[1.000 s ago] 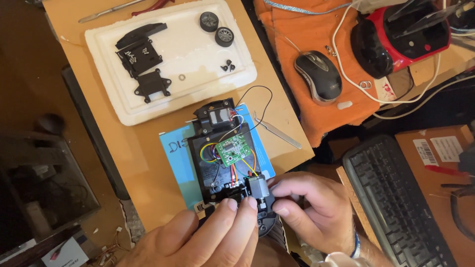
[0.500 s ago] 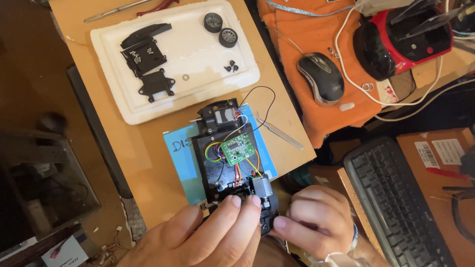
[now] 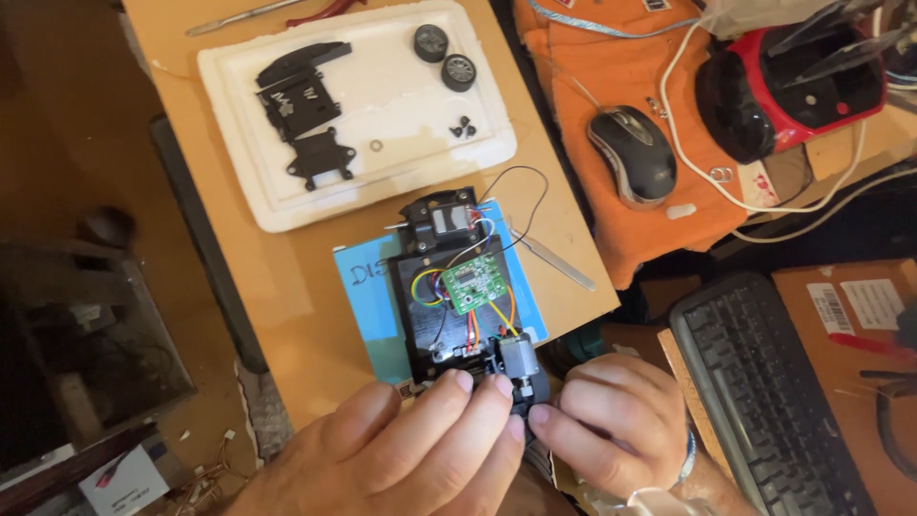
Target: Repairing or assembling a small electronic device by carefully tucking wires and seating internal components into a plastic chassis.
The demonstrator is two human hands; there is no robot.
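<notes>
Pinching the small motor (image 3: pixel 521 360) between left hand (image 3: pixel 420 449) and right hand (image 3: pixel 611 430) fingers, we are risking snapping the thin wires (image 3: pixel 478 330) just above them.

Both hands' fingers (image 3: pixel 478 397) on black toy-car chassis (image 3: pixel 449 315) beside small motor (image 3: pixel 519 358).

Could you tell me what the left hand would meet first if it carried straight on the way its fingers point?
Probably the small silver motor on the black toy-car chassis: the left hand points up-right at it, fingertips already beside it. Contact unclear.
</notes>
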